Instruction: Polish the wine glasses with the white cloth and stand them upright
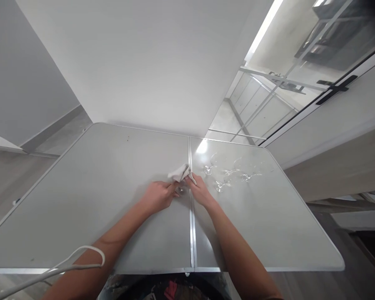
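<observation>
Over the middle of the table, my left hand (160, 195) is closed with its fingers at the rim of a small clear glass (181, 190). My right hand (201, 191) grips a white cloth (178, 173), which is bunched over the upper part of the glass. Part of the glass is hidden by the cloth and my fingers. To the right of my right hand stand several clear glasses (219, 186), their outlines faint against the pale tabletop.
The light grey table (81, 200) has metal edging and a metal seam (192, 233) down its middle. A white wall (150, 62) rises at its far edge. On the right is a glazed door (300, 75). A white cable (65, 266) loops above my left forearm.
</observation>
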A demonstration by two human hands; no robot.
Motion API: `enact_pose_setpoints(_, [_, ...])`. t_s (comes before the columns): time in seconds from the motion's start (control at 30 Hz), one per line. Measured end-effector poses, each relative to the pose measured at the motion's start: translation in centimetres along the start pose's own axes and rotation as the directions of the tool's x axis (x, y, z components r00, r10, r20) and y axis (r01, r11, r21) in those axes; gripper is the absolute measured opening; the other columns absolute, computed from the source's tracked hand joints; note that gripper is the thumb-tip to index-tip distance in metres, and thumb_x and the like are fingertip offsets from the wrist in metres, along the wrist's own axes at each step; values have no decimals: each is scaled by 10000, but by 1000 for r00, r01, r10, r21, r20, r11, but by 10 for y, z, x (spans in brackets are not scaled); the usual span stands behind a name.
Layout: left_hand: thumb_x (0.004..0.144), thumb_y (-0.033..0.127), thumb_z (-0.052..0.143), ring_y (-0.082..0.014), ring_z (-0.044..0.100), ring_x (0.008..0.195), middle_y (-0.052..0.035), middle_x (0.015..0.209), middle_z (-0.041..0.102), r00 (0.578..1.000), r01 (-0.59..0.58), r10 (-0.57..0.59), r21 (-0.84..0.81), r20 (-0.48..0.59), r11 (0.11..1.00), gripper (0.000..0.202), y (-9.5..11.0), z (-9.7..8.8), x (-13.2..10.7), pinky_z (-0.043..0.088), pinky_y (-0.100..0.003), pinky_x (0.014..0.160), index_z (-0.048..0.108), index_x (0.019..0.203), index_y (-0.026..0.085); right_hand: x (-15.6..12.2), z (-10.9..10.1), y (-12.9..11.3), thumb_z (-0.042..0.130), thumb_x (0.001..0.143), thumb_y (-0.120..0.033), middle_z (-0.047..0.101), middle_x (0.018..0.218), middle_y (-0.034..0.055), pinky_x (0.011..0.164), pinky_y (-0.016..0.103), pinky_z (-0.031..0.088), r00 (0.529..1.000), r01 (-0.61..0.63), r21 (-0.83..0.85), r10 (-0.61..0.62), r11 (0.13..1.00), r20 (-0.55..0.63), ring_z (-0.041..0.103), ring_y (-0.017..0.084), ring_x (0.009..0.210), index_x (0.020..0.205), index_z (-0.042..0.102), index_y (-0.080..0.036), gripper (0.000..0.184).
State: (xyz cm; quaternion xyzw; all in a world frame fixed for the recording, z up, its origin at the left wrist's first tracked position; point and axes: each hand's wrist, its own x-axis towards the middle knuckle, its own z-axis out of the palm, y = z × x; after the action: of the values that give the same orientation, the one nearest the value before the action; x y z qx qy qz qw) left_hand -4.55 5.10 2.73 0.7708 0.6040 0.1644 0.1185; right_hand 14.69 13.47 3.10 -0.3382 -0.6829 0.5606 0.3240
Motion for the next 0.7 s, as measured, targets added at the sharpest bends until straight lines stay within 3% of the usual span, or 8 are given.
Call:
enact_pose_setpoints(0.07, [950,371,550,-241,699,775,-99,864,759,998,-4,2,-36,-59,999,367,-2,1,-1,444,-300,666,660,1274,239,3,-2,4,611,924,-479,709,861,30,779,334,482,988,-124,255,143,959,-57,628,227,832,924,725,-194,308])
enact_pose_setpoints(0.13, [943,385,572,-221,695,754,-77,866,761,992,40,-51,-95,-115,995,363,-4,-1,0,444,-291,668,654,1268,245,5,1,6,641,900,-471,729,928,49,782,350,509,966,-202,496,254,845,-39,654,241,862,956,726,-186,303])
enact_pose_setpoints(0.23, [927,438,600,-177,648,647,-15,742,718,970,138,-190,-301,-149,944,367,-2,-5,3,441,-271,658,626,1232,235,6,16,6,602,914,-462,737,1068,72,844,399,545,960,-181,706,278,685,-24,678,263,960,1051,714,-196,320])
enact_pose_setpoints(0.37, [905,532,602,-133,550,525,46,602,619,923,256,-385,-693,-33,674,366,3,-11,8,414,-234,571,558,1089,219,1,52,7,551,933,-545,707,1191,100,939,460,535,976,-53,762,194,646,-97,650,289,1094,1178,673,-209,433])
enact_pose_setpoints(0.47, [892,573,592,-109,473,462,51,587,592,898,296,-433,-827,72,477,376,5,-10,9,372,-222,504,518,981,214,-7,70,15,533,947,-581,691,1188,101,1017,479,487,970,44,640,120,767,-212,612,285,1152,1234,648,-247,455])
enact_pose_setpoints(0.53, [901,578,567,-103,455,451,50,584,582,887,301,-453,-856,90,421,373,5,-9,8,359,-219,486,522,950,211,-12,73,22,525,962,-568,680,1169,91,1087,476,428,960,79,442,51,893,-275,584,278,1182,1221,657,-278,410])
enact_pose_setpoints(0.6, [920,560,535,-107,474,461,33,592,594,879,309,-473,-830,63,465,360,5,-10,7,370,-225,497,549,894,201,-15,69,27,522,974,-529,664,1173,94,1137,481,369,962,108,183,-56,977,-266,562,286,1207,1203,673,-290,364])
enact_pose_setpoints(0.7, [929,425,523,-137,559,525,-28,624,652,886,351,-463,-629,-16,694,318,8,-12,6,398,-251,558,581,731,183,-16,58,25,533,969,-430,609,1299,118,1193,530,273,954,224,-176,-252,959,-162,468,326,1343,1268,661,-287,356])
